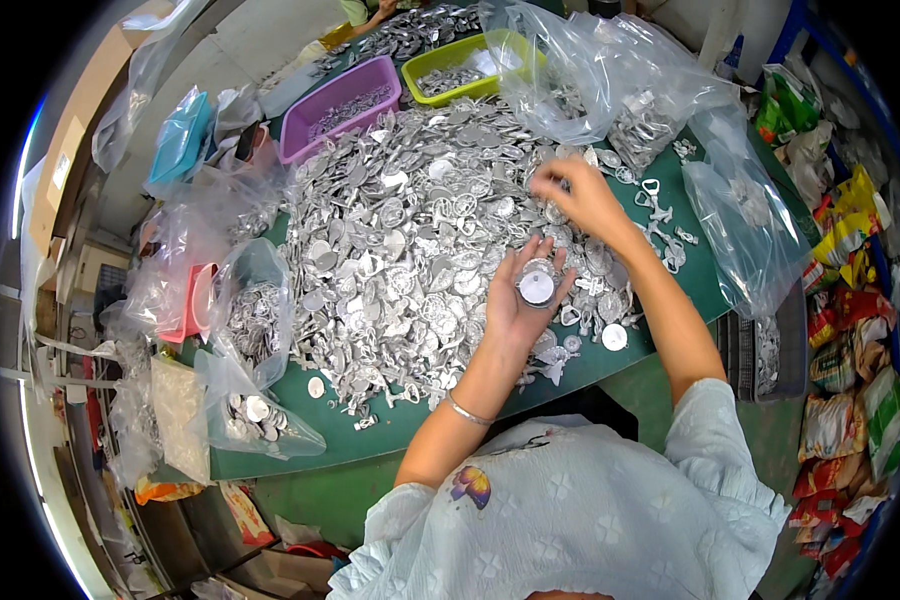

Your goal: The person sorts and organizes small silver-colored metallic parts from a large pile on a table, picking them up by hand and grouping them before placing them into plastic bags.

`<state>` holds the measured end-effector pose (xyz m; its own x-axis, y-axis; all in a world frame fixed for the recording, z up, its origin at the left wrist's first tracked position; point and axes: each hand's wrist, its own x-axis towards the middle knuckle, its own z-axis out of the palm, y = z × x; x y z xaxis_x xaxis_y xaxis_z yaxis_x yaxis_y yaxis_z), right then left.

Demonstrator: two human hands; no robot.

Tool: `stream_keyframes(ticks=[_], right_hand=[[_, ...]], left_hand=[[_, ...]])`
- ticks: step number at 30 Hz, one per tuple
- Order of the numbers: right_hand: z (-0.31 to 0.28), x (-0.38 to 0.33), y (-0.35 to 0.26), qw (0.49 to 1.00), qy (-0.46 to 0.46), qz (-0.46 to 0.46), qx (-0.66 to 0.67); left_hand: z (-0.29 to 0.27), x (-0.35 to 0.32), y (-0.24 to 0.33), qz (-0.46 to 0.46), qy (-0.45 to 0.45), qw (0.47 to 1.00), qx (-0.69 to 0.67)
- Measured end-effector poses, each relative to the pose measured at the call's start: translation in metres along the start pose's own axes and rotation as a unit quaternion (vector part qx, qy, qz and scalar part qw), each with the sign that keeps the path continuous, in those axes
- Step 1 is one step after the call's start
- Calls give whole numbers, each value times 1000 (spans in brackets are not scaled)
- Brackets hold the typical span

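My left hand [518, 300] is turned palm up over the near edge of the heap, fingers curled loosely around a small stack of round metal discs [536, 287]; the top disc shows its pale flat face between my thumb and fingertips. My right hand [578, 195] reaches farther out, fingers bunched and pointing down into the pile of silver metal pieces [410, 250] (whether it has pinched one up I cannot tell, the fingertips are blurred). That pile covers most of the green table [390, 430], a jumble of discs and flat shaped bits. A thin bangle [467, 411] sits on my left wrist.

To my left a clear plastic bag [250, 320] stands open with more pieces inside, and another lies just in front of it. Beyond the heap are a purple tray [335, 105] and a yellow-green tray [465, 62], side by side, each holding some pieces. More clear bags [610, 80] slump at the far right corner.
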<state>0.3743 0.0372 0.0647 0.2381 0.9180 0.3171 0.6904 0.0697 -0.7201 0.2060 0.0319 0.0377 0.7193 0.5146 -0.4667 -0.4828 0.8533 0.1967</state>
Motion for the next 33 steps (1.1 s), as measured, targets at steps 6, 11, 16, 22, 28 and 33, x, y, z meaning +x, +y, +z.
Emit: stream_keyframes(ticks=[6, 11, 16, 22, 28, 33], right_hand=[[0, -24, 10, 990, 31, -70, -122], [16, -30, 36, 960, 127, -78, -236], [-4, -34, 1, 962, -46, 83, 258], [17, 42, 21, 997, 63, -33, -26], [43, 49, 40, 973, 37, -102, -205], [35, 61, 44, 990, 14, -82, -115]], left_hand=[[-32, 27, 2, -54, -53, 997, -34], [-8, 15, -13, 1, -20, 999, 42], [3, 4, 0, 35, -44, 994, 92], [-6, 21, 5, -28, -72, 996, 31], [24, 33, 72, 89, -64, 963, 246], [52, 107, 154, 408, 4, 433, 803]])
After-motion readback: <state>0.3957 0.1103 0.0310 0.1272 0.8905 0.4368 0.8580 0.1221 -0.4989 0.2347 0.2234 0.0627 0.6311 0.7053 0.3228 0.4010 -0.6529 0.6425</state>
